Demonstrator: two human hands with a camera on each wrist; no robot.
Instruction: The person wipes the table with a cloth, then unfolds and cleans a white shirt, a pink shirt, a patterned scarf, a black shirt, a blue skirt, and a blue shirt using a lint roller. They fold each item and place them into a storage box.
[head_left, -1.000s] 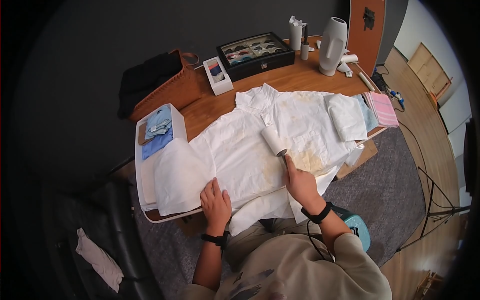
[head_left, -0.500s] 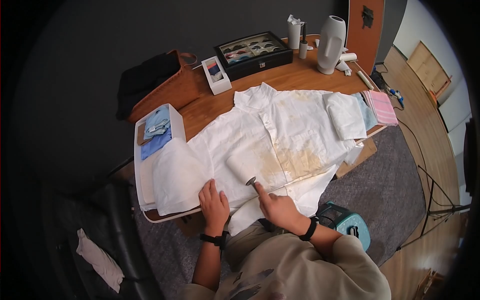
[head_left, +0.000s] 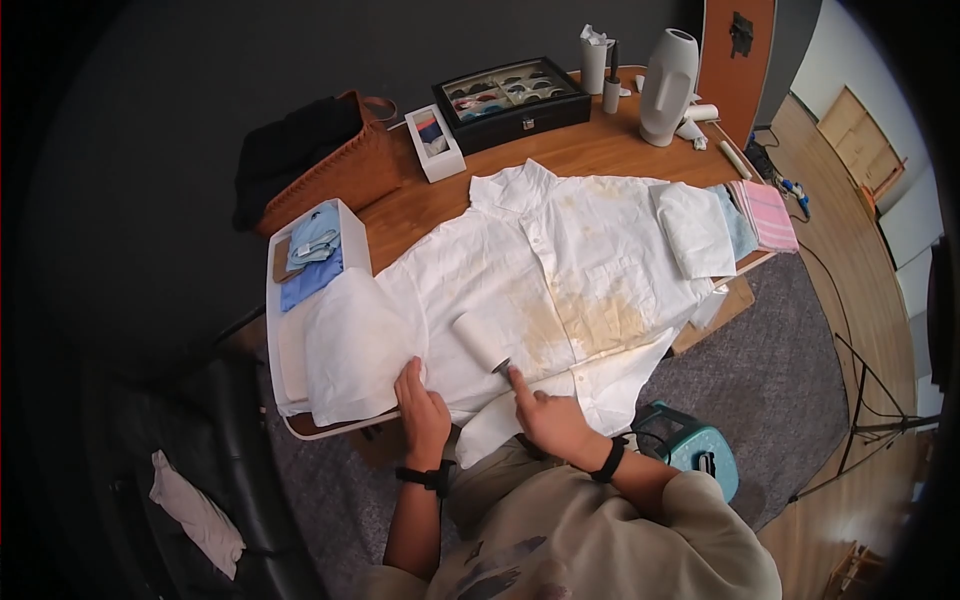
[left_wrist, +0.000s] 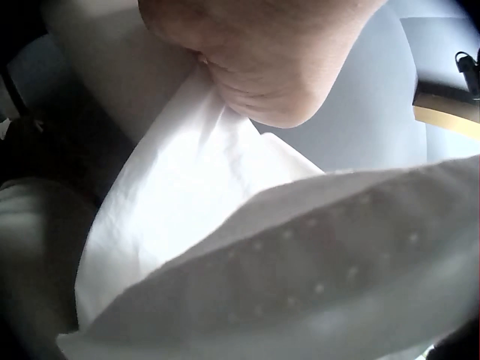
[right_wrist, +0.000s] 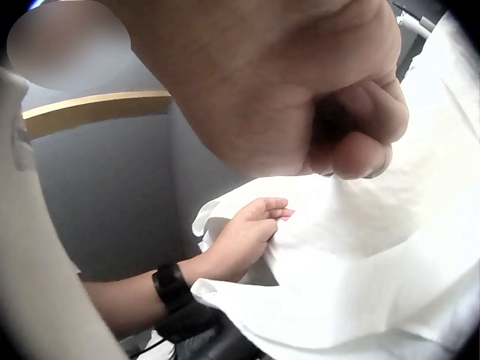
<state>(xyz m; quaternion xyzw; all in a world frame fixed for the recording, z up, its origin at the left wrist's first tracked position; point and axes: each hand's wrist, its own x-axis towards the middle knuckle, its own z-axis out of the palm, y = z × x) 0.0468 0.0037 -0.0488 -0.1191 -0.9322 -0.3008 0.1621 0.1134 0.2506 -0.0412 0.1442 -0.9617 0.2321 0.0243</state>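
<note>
A white button-up shirt with yellow-brown stains on its front lies spread over the board. My right hand grips the dark handle of a lint roller, index finger stretched along it. The white roll lies over the shirt's lower left front, left of the stains. Near the shirt's lower edge, my left hand rests on the cloth with its fingers fairly straight. In the right wrist view the curled right hand hides the handle. White cloth hangs in folds below my palm in the left wrist view.
A white box with folded blue clothes stands left, beside a brown basket. Along the back are a black glasses case and a white vase. Folded pink cloth lies right; a teal appliance stands below.
My right hand has drawn the lint roller from the shirt's middle toward its lower left, then barely moved in the last half second. The left hand stays at the lower edge.
</note>
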